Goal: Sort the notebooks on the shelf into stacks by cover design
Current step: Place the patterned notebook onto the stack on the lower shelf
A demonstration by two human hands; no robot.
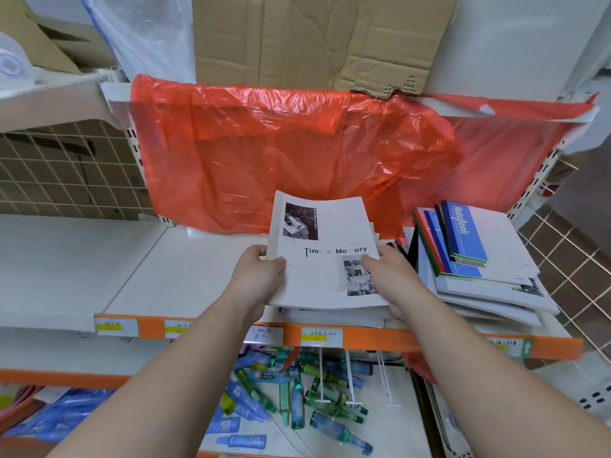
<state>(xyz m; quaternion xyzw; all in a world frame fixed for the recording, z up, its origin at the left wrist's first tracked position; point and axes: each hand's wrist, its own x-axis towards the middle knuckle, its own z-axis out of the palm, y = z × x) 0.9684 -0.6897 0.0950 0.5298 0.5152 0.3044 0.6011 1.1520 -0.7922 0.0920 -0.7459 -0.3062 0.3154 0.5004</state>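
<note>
A white notebook (317,252) printed "Time & Memory", with two black-and-white photos on its cover, is held up over the white shelf (198,269). My left hand (258,276) grips its left edge, thumb on the cover. My right hand (386,279) grips its right edge, thumb on the lower photo. Beneath it lies a low stack of similar white notebooks (334,315). To the right sits a mixed pile: blue "NoteBook" covers (463,231) on top of more white notebooks (496,289), fanned and uneven.
A red plastic sheet (297,143) hangs behind the shelf, flattened cardboard (314,38) above it. The orange shelf lip (363,338) carries price labels. Below, a lower shelf holds several blue and green tubes (297,401). A wire grid panel (568,259) bounds the right end.
</note>
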